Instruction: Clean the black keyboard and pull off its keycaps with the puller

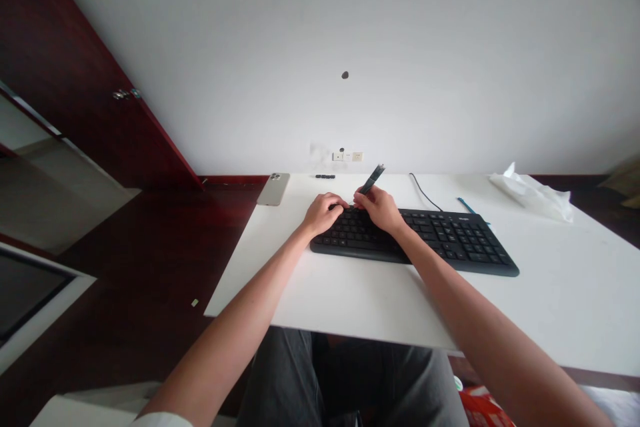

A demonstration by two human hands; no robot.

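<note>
A black keyboard [465,240] lies on the white table, turned slightly, with its number pad to the right. My left hand [325,212] rests on its upper left part, fingers curled together, with thumb and index finger down at the keys. Close beside it, my right hand [381,209] is closed around a slim dark tool [373,178]. The tool slants up to the right, its upper end pale; its lower tip is hidden by my fingers near the top row of keys. Behind the keyboard sits a short row of small black pieces [325,177] that look like keycaps.
On the white table [350,293], a phone [273,189] lies at the back left. A black cable [425,192] runs behind the keyboard, near a thin blue stick [467,205]. A crumpled white plastic bag [535,195] lies at the back right. Wall sockets [347,156] sit beyond.
</note>
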